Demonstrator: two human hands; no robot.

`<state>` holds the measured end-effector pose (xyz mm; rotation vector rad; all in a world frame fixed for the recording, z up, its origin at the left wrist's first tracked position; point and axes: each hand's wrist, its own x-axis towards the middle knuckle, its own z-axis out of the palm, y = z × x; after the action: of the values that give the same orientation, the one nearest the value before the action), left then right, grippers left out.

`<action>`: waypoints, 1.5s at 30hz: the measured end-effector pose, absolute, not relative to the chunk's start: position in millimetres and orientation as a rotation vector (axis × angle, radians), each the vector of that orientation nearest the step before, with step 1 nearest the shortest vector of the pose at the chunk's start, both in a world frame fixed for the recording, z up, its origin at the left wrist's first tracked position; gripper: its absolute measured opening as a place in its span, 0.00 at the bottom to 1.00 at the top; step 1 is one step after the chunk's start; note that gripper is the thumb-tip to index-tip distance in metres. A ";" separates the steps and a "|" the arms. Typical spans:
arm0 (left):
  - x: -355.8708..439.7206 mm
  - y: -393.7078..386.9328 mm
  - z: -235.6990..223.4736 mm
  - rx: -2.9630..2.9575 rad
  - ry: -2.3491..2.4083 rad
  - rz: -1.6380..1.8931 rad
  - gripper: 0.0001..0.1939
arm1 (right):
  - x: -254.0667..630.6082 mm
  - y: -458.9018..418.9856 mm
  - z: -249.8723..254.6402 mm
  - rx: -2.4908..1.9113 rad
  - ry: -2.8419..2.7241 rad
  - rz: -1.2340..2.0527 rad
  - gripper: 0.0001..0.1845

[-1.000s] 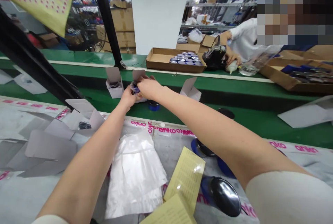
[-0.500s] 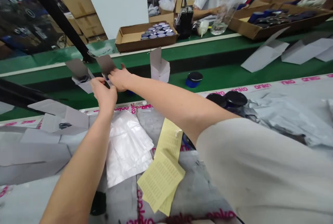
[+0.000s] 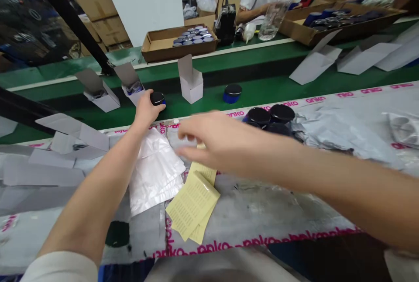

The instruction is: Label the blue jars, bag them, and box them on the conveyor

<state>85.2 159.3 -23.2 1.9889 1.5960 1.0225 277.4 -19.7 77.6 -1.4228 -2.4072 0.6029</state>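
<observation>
My left hand (image 3: 146, 111) is closed around a blue jar with a black lid (image 3: 158, 98) standing on the green conveyor. Just beyond that hand is an open white box (image 3: 133, 92) with something bluish inside. My right hand (image 3: 206, 139), blurred by motion, hangs over the table above the yellow printed sheets (image 3: 194, 203), thumb and fingers apart and nothing between them. White plastic bags (image 3: 155, 173) lie flat below my left hand. An open white box (image 3: 191, 85) and another black-lidded blue jar (image 3: 232, 93) stand on the conveyor farther right.
Several black-lidded jars (image 3: 282, 113) stand on the table at right beside crumpled grey plastic (image 3: 337, 131). More white boxes (image 3: 316, 63) line the conveyor. Behind it are cardboard trays (image 3: 157, 55) of jars, and a co-worker's arm (image 3: 253, 12). Folded boxes (image 3: 42, 173) pile at left.
My right hand has drawn back from the white box toward me and to the right. My left hand has shifted right from the boxes onto the blue jar.
</observation>
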 end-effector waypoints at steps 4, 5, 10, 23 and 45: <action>89.8 102.5 -9.5 2.156 1.407 0.846 0.32 | 282.8 -81.4 28.0 -1.523 -2.254 0.652 0.19; 92.1 85.8 -10.5 2.179 1.347 0.786 0.32 | 280.5 -90.3 15.2 -1.548 -2.216 0.678 0.22; 94.4 26.9 -26.7 2.186 1.194 0.538 0.34 | 268.0 -110.7 -27.5 -1.634 -1.970 0.761 0.23; 71.1 -52.6 -24.5 1.680 0.941 0.462 0.17 | 272.6 -117.9 -24.4 -1.473 -1.797 0.623 0.08; 86.3 -59.8 -31.3 1.233 0.848 0.518 0.23 | 285.9 -115.6 -24.3 -1.226 -2.063 0.508 0.14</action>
<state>86.3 -59.8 -31.3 1.2333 0.8476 0.5180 285.9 -115.6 -24.3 -1.2257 -2.0633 0.5078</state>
